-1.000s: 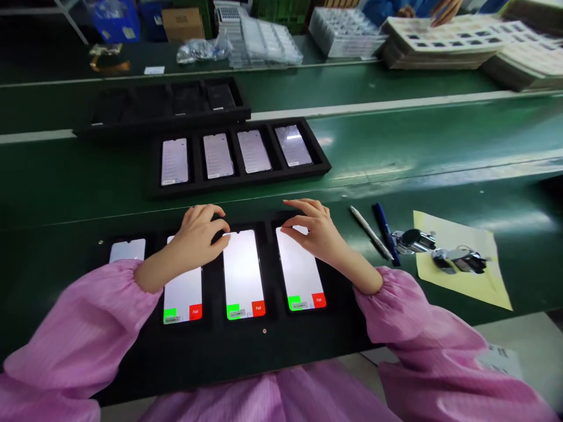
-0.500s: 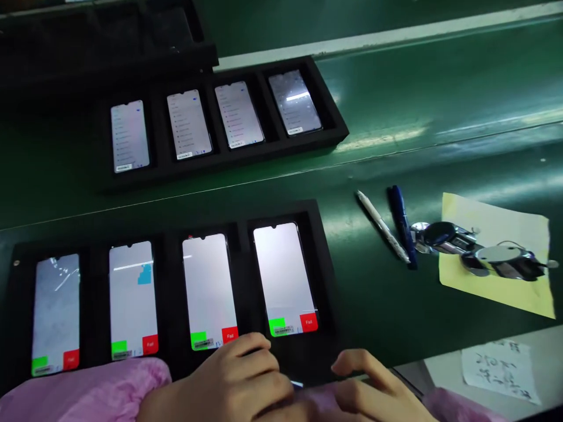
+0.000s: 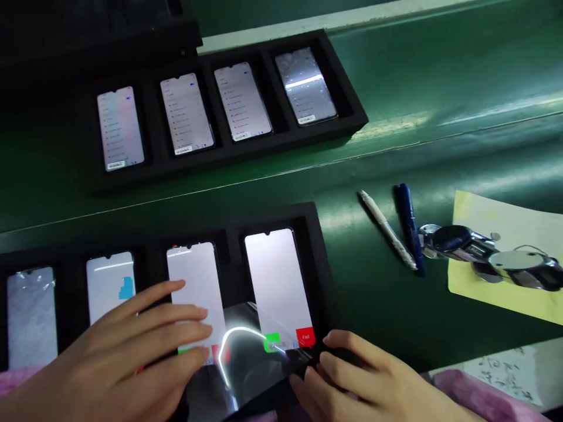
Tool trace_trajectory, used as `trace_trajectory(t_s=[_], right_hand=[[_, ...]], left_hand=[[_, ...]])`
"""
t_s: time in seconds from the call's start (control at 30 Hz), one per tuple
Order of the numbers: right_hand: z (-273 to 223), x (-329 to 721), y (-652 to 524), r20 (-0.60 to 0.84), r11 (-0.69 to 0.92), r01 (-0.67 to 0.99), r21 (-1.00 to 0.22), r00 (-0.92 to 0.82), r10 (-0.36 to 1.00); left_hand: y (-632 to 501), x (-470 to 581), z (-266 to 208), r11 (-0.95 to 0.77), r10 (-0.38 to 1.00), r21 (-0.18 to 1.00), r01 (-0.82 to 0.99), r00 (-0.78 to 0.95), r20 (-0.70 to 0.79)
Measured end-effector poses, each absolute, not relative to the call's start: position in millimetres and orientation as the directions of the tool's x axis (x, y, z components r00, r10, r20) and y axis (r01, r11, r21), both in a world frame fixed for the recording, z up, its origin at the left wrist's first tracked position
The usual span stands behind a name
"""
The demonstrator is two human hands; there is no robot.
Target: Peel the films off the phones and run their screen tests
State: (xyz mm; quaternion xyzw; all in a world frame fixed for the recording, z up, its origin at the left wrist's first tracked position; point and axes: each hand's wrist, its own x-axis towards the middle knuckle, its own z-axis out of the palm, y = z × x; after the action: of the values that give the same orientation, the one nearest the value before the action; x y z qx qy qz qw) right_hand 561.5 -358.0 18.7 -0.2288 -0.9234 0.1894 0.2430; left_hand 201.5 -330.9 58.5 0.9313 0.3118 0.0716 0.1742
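My left hand (image 3: 145, 340) reaches over the black foam tray (image 3: 323, 281) with its fingers stretched out, above the two middle phones. Its fingertips are near the lower part of the third smartphone (image 3: 196, 281), whose screen is white; I cannot tell whether they touch it. My right hand (image 3: 347, 375) has its fingers closed on the edge of a clear plastic film (image 3: 250, 381). The film is bent and shiny and overlaps the lower corner of the rightmost smartphone (image 3: 277, 275), which shows a green box and a red "Fail" box. The second smartphone (image 3: 108, 281) has a blue patch on its screen.
A second black tray (image 3: 347, 126) behind holds several lit phones (image 3: 189, 114). To the right lie a white pen (image 3: 389, 231), a blue marker (image 3: 410, 228) and shiny metal-and-black objects (image 3: 497, 255) on yellow paper (image 3: 466, 287). The leftmost phone (image 3: 31, 316) looks greyish.
My hands were together at the front edge. My left hand has moved left and forward, spreading over the phones, and the clear film now shows between the hands. The view has shifted slightly.
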Motion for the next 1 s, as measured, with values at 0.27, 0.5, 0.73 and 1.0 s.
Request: trace_trajectory(t_s=[0.27,0.5,0.73,1.0], right_hand=[[29.0,563.8,-340.2,0.312,0.819,0.408,-0.404,-0.780,0.543],[18.4,535.2,-263.4,0.390,0.686,0.581,-0.439,-0.564,0.728],[10.8,520.4,-240.6,0.288,0.487,0.806,-0.336,-0.404,0.868],[5.8,510.9,-238.4,0.310,0.427,0.742,-0.517,-0.303,0.901]], left_hand=[[-292.1,216.7,49.9,-0.662,0.733,0.364,0.656,0.668,0.130],[-282.9,177.3,41.8,-0.459,0.888,0.038,0.888,0.459,0.015],[-278.6,189.3,40.4,-0.392,0.920,0.126,0.912,0.387,0.056],[-268.8,181.0,47.1,-0.396,0.918,0.140,0.908,0.386,0.091]])
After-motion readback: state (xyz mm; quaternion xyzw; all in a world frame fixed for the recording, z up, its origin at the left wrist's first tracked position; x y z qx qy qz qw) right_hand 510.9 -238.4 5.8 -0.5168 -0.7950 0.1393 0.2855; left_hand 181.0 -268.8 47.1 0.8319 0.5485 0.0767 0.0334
